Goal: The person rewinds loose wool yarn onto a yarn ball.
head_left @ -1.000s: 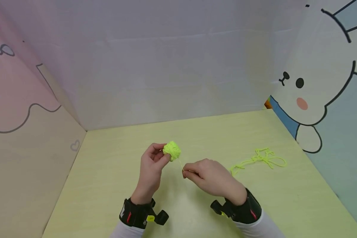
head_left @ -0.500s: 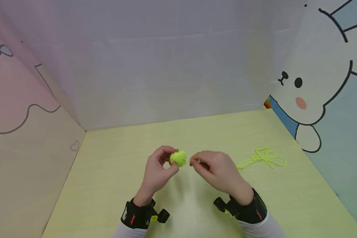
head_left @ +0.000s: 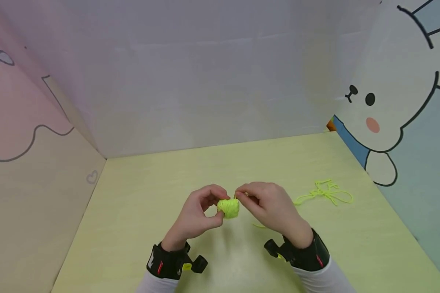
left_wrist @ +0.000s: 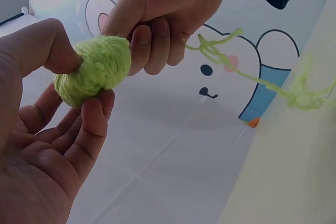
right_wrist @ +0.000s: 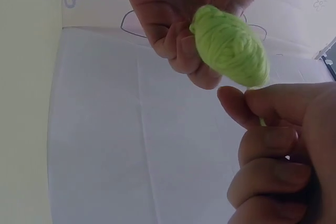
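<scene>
Above the table, my left hand (head_left: 197, 211) pinches a small neon-yellow ball of yarn (head_left: 229, 208) between thumb and fingers. Close by on its right, my right hand (head_left: 269, 205) holds the yarn strand between thumb and forefinger, its other fingers curled. In the right wrist view a short bit of strand shows between the yarn ball (left_wrist: 97, 69) and those fingertips. From behind the right hand in the left wrist view, the loose yarn (left_wrist: 252, 77) trails off with a knotted loop in it.
A tangle of the same yarn (head_left: 326, 193) lies on the pale yellow table (head_left: 161, 175) to the right. Cloth walls with cartoon drawings (head_left: 374, 110) close in the back and sides. Each wrist wears a black camera band (head_left: 166, 260).
The yarn ball and left hand have moved right and slightly down. My right hand has shifted right and up, and the hands are now closer. The ball has turned in the left fingers.
</scene>
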{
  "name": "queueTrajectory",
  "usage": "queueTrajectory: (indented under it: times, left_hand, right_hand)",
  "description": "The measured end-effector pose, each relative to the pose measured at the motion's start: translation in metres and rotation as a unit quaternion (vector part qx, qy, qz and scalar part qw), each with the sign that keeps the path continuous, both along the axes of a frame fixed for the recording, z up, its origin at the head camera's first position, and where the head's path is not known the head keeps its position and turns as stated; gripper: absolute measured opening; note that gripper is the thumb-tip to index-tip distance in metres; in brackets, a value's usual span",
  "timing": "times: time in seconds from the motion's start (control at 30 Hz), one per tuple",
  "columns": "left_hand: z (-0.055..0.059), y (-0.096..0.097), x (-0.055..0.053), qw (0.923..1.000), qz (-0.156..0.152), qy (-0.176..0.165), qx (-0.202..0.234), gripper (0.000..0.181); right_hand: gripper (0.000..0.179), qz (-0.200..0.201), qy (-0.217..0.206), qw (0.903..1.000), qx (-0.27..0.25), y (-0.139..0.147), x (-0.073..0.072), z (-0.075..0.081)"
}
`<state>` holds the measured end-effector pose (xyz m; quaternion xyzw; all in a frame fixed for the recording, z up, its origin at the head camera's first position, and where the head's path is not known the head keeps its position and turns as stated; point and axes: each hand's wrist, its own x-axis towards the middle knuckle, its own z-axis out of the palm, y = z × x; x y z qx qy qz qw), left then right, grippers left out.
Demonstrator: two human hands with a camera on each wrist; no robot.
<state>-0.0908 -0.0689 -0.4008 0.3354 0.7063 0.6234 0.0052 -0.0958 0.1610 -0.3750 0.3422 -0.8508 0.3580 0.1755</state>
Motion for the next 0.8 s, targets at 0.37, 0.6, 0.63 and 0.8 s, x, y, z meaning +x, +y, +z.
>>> queueTrajectory:
  times: [0.37, 0.6, 0.63, 0.8]
  left_hand:
    - [0.0, -0.002, 0.001, 0.991, -0.021, -0.06, 0.117, 0.031]
    - [-0.001, 0.0, -0.001, 0.9763, 0.06, -0.119, 0.171, 0.032]
    - [-0.001, 0.0, -0.002, 0.974, 0.076, -0.126, 0.172, 0.031]
    - [-0.003, 0.003, -0.005, 0.9644, 0.151, -0.144, 0.162, 0.032]
  right_hand:
    - [0.013, 0.05, -0.13, 0.9885, 0.059, -0.009, -0.001, -0.006]
    - [0.013, 0.054, -0.128, 0.9834, 0.117, -0.02, 0.006, -0.009]
    - [0.014, 0.058, -0.128, 0.9823, 0.124, -0.021, 0.006, -0.009]
    - [0.015, 0.083, -0.119, 0.9768, 0.158, -0.02, 0.01, -0.006]
